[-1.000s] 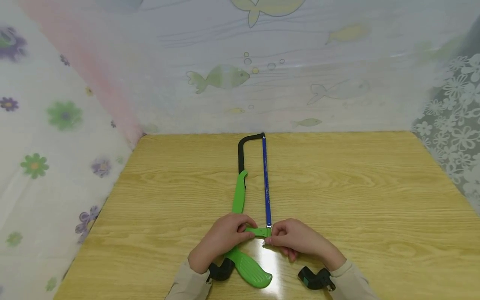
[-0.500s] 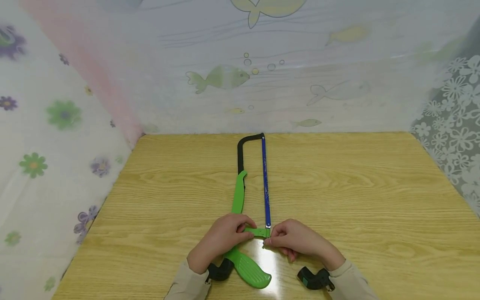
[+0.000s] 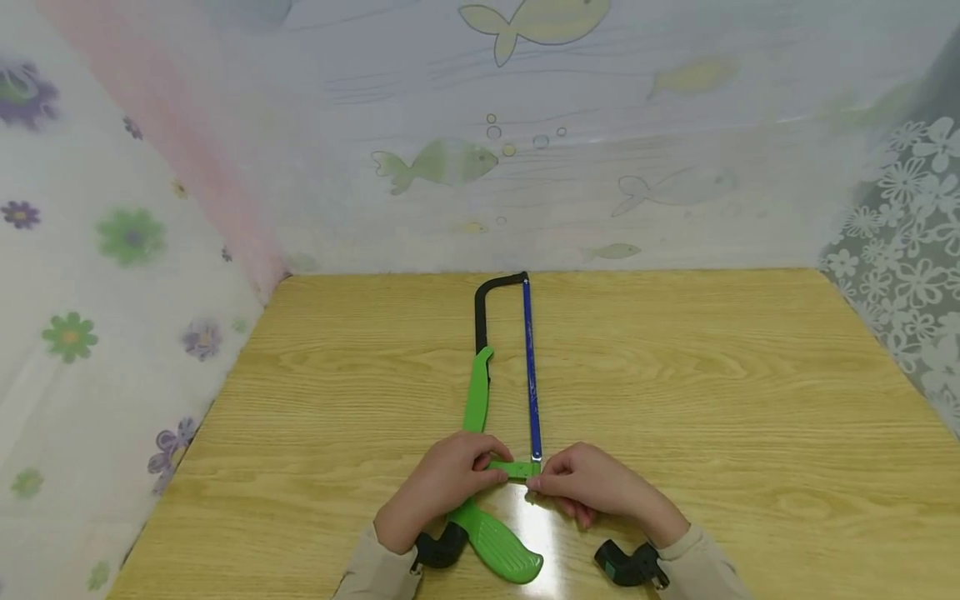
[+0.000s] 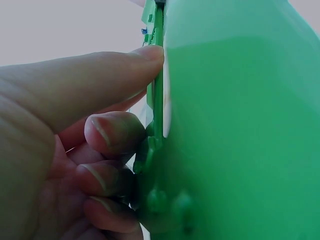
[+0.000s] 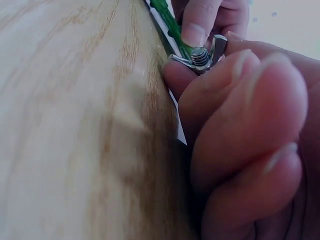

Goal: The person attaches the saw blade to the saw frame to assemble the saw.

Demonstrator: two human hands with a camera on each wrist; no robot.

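A hacksaw lies on the table, with a green ridged handle, a black front frame and a blue blade running along its right side. My left hand grips the green frame where its short crosspiece joins; in the left wrist view the thumb presses on the green edge. At the blade's near end, my right hand pinches a silver wing nut on a threaded bolt end. The remaining right fingers are curled. Part of the frame is hidden under my left hand.
The wood-grain table extends on both sides of the saw. A pale curtain printed with fish hangs along its back edge. Black wrist devices sit under both sleeves.
The head view has shifted slightly, so everything sits a little lower. Both hands keep their hold, with only slight motion at the right fingertips by the wing nut.
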